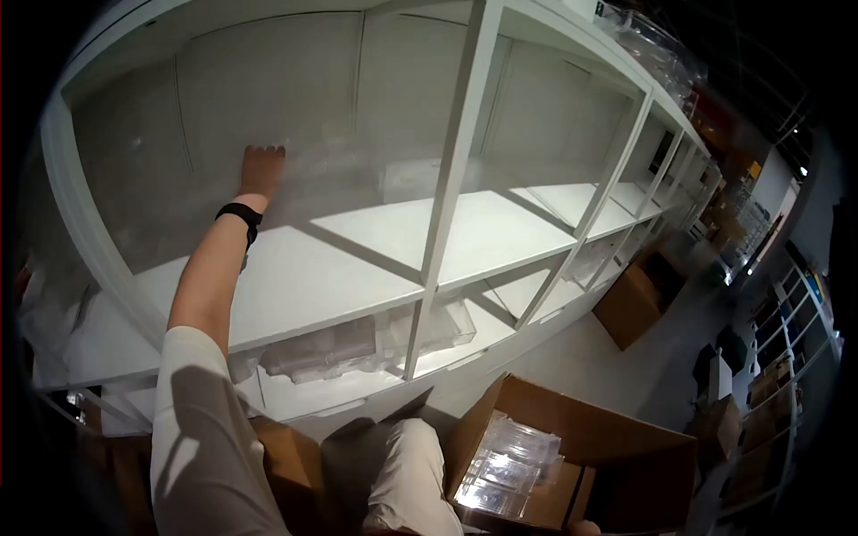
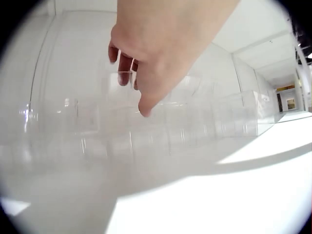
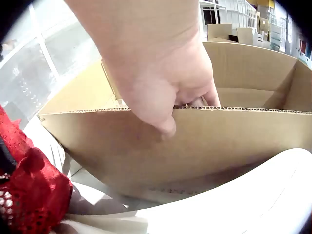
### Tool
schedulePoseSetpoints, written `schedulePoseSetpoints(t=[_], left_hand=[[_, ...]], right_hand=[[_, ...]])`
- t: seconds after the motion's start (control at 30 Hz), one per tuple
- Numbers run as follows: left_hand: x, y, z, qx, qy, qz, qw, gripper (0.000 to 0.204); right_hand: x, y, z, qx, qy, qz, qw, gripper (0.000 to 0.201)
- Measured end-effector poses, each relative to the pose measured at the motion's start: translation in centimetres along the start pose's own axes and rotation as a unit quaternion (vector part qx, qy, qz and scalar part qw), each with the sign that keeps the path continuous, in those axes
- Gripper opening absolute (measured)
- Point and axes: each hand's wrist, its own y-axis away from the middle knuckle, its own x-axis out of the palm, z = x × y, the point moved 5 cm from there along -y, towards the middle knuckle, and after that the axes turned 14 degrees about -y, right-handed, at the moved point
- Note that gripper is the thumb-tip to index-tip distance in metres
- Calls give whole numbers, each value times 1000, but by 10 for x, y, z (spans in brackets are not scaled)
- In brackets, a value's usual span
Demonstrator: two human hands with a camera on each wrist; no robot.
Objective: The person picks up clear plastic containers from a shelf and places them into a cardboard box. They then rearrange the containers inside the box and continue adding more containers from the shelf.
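Note:
My left hand (image 1: 263,170) reaches deep into a white shelf bay, at a row of clear plastic boxes (image 2: 190,122). In the left wrist view its thumb lies on the near side and its fingers (image 2: 125,68) bend down behind a clear upright edge, holding a clear plastic box there. See-through walls make the boxes' outlines faint. My right hand (image 3: 161,83) grips the top edge of an open cardboard box (image 3: 234,141), thumb outside, fingers over the inner side. Clear plastic boxes (image 1: 505,469) lie inside that cardboard box. Only a bit of this hand shows at the head view's bottom edge.
Upright posts (image 1: 456,152) divide the white shelf unit (image 1: 357,259) into bays. More clear plastic containers (image 1: 335,347) sit on the lower shelf. Another cardboard box (image 1: 639,295) stands on the floor farther right. My knee (image 1: 411,473) is close beside the open box.

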Motion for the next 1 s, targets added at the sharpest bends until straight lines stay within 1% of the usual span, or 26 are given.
schedulePoseSetpoints(t=[0.07,0.13,0.2,0.23,0.27,0.3,0.33,0.37,0.4,0.43,0.47,0.5,0.53,0.57,0.6,0.63,0.67,0.7,0.77,0.8,0.83,0.87,0.9,0.93,0.97,1.0], left_hand=[[23,0,-6,29,-30,34,999,31],[19,10,-1,-17,-35,10,999,24],[16,19,3,-35,-31,-13,999,22],[22,16,8,-30,-23,-24,999,23],[45,-2,24,-129,24,17,991,23],[47,20,34,-32,15,-139,990,25],[13,52,40,-40,129,-120,984,26],[-10,72,45,-38,119,-168,978,24],[-44,97,40,-23,145,-127,981,23],[-45,112,44,2,79,-178,981,24],[-37,121,52,25,95,-139,985,23],[9,117,77,56,131,-182,973,23],[54,115,103,89,163,-222,957,23],[29,166,105,111,75,-256,957,23],[-6,205,96,92,68,-221,969,23],[-43,242,81,72,59,-188,978,23],[-74,274,64,95,52,-198,974,24],[-103,296,47,116,45,-208,970,27],[-160,316,7,226,35,-180,957,31],[-183,329,-12,278,30,-162,946,33],[-210,341,-38,306,99,-193,927,33],[-232,349,-71,332,168,-223,901,34],[-246,357,-100,344,227,-218,885,30],[-261,364,-131,394,236,-240,855,25],[-274,371,-161,413,256,-269,832,19],[-281,377,-188,443,264,-265,815,17]], right_hand=[[11,-13,-18,-4,38,19,999,31],[9,-29,-36,-36,67,13,997,26],[26,-33,-51,-59,86,23,994,22],[25,-32,-44,-22,95,20,995,23],[36,-40,-58,-166,188,-62,966,24],[47,-46,-74,-145,144,-146,968,18],[26,-41,-47,-123,134,-85,980,17],[13,-32,-25,-105,94,-24,990,19],[0,-24,-3,-81,53,35,995,21],[-3,-23,2,-98,-38,48,993,24],[-14,-20,16,-91,-130,102,982,28],[-37,-9,37,-131,-216,122,960,35],[-58,-1,51,-160,-213,76,961,39],[-70,-3,55,-150,-198,88,965,46],[-84,-3,58,-208,-258,31,943,44],[-105,4,65,-207,-274,-7,939,43],[-127,12,70,-172,-329,1,929,42],[-144,13,69,-278,-329,-91,898,42],[-183,36,85,-309,-404,-118,853,44],[-191,38,91,-338,-470,-97,809,46],[-201,44,101,-381,-510,-87,766,49],[-208,49,112,-405,-511,-73,755,50],[-212,53,121,-428,-511,-60,743,51],[-212,51,129,-434,-477,-62,762,52],[-213,48,135,-439,-442,-66,779,54],[-212,45,136,-442,-408,-71,796,55]])
